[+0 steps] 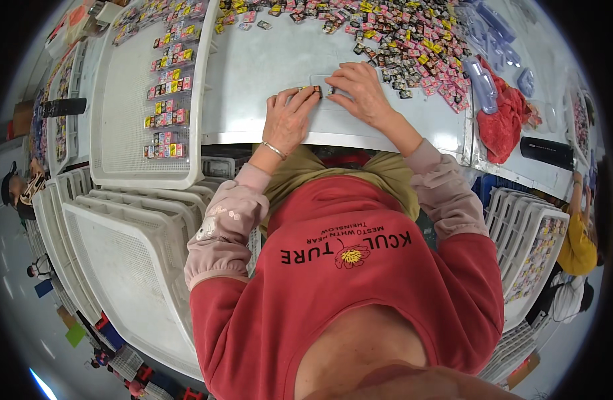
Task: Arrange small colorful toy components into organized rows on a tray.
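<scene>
flat on table (266, 63), clear strip (325, 88) runs left-right between both hands' fingers (305, 95).

Head-worn fisheye, steeply downward, probably close.

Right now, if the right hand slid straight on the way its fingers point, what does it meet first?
The right hand points left, so likely the small clear tray at its fingertips, then the left hand; depth is unclear.

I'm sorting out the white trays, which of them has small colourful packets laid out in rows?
The flat white tray on the table left of the left hand; its packet rows run along its right side. The stacked trays below show none.
</scene>
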`<state>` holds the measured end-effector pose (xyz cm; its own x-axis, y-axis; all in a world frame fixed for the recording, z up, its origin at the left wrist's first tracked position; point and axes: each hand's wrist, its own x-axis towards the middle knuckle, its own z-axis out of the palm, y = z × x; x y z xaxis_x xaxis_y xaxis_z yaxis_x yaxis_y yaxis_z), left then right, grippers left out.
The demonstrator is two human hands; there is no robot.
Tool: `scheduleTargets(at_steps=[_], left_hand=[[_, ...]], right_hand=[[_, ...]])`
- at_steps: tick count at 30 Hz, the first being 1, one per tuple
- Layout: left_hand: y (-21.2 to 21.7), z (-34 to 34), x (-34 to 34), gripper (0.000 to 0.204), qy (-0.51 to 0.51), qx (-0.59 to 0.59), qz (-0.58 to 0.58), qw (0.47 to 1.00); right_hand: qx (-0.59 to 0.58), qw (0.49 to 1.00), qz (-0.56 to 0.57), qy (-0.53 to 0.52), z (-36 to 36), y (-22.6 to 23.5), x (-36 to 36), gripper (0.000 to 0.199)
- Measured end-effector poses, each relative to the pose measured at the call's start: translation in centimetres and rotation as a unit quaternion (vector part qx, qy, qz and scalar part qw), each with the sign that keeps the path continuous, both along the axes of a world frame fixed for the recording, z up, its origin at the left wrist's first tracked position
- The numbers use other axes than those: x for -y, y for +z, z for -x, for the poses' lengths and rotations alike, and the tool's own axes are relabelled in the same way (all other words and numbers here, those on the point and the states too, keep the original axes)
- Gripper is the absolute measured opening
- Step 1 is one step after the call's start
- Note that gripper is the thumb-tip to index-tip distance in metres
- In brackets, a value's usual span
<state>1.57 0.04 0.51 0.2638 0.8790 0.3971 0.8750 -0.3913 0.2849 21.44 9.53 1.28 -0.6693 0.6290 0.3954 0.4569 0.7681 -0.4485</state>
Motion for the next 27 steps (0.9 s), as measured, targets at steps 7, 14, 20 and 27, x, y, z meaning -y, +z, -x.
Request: scheduleTargets(at_steps=[7,14,20,27], left_hand=[[0.1,0.0,0.1,0.055,0.007,0.003,0.008,1.0],[0.2,-0.1,0.1,0.055,0.001,0.015,0.005,1.0],[0.1,0.0,0.2,0.054,0.004,-0.011,-0.004,1.0],[-0.3,0.0,-0.3,0.056,-0.022,0.034,-0.01,0.999]], right_hand=[[-0.021,0.997,0.072,-0.002,-1.0,-1.2,-0.4,0.018],[-0.052,0.997,0.036,-0.047,-0.9,-2.2,1.0,0.016],[-0.127,0.988,0.075,-0.039,-0.4,-0.9,-0.8,0.014],[0.021,1.0,0.002,0.012,1.0,-1.1,0.6,0.013]])
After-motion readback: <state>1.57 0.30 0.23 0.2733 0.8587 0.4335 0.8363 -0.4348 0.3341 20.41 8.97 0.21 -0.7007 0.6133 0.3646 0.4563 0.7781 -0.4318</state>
